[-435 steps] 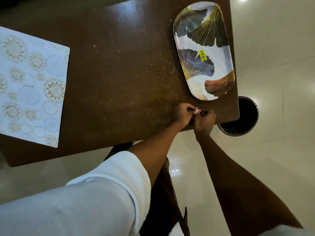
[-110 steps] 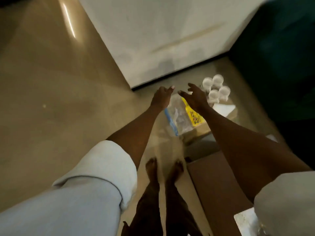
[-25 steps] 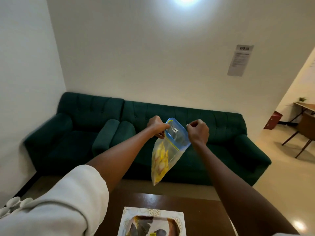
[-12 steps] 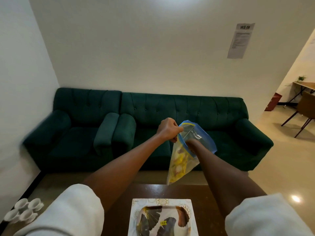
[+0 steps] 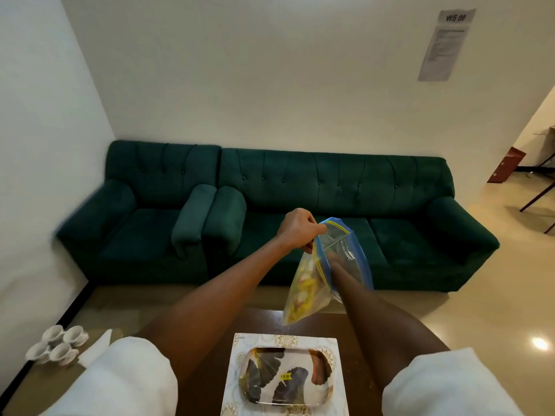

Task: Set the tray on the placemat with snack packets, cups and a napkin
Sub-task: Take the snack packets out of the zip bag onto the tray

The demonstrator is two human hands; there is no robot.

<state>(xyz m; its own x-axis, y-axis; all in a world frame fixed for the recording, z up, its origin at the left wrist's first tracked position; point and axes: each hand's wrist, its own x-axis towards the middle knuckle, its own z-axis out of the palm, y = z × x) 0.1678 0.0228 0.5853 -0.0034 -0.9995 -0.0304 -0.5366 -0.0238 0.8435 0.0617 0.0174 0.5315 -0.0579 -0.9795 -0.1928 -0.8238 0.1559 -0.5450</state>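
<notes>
A clear zip bag [image 5: 306, 291] with a blue rim hangs in the air above the table, with yellow snack packets inside. My left hand [image 5: 297, 228] pinches the bag's rim. My right hand [image 5: 338, 261] is pushed down into the bag's mouth, and its fingers are blurred behind the plastic. Below, the leaf-patterned tray [image 5: 286, 375] rests on the white and gold placemat [image 5: 237, 370], on the dark wooden table [image 5: 351, 322]. Several white cups [image 5: 57, 345] and a white napkin [image 5: 96, 349] lie on the floor at the left.
A dark green sofa [image 5: 330, 202] and matching armchair [image 5: 150, 211] stand against the white wall beyond the table. A printed sheet [image 5: 444, 45] hangs on the wall at the upper right. A doorway with table legs opens at the far right.
The view has tilted down, so more of the tray and placemat show. My right hand has left the bag's rim and gone deeper into the bag. My left hand keeps hold of the rim.
</notes>
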